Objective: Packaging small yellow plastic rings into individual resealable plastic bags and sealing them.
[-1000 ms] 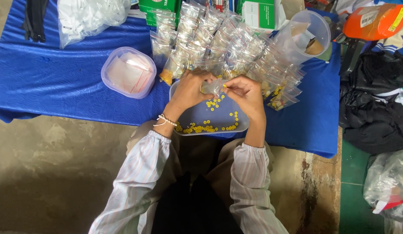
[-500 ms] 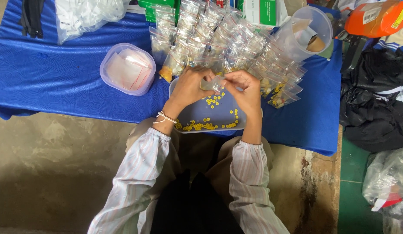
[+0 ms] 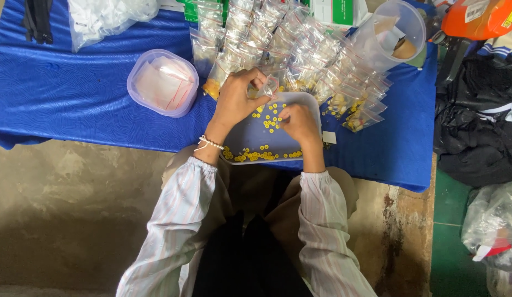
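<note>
Right hand [image 3: 298, 122] now lowered from small bag [image 3: 268, 86] onto tray [image 3: 250, 132].

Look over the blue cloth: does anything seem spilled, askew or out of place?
Nothing looks spilled. The yellow bits all lie inside the tray, and the bags lie in overlapping rows. One small white square lies loose on the cloth.

I see a makeshift packing workspace, blue cloth [image 3: 74, 104] on bare concrete floor [image 3: 63, 220], rows of small zip bags [image 3: 300, 44], tray of yellow beads [image 3: 256, 137].
</note>
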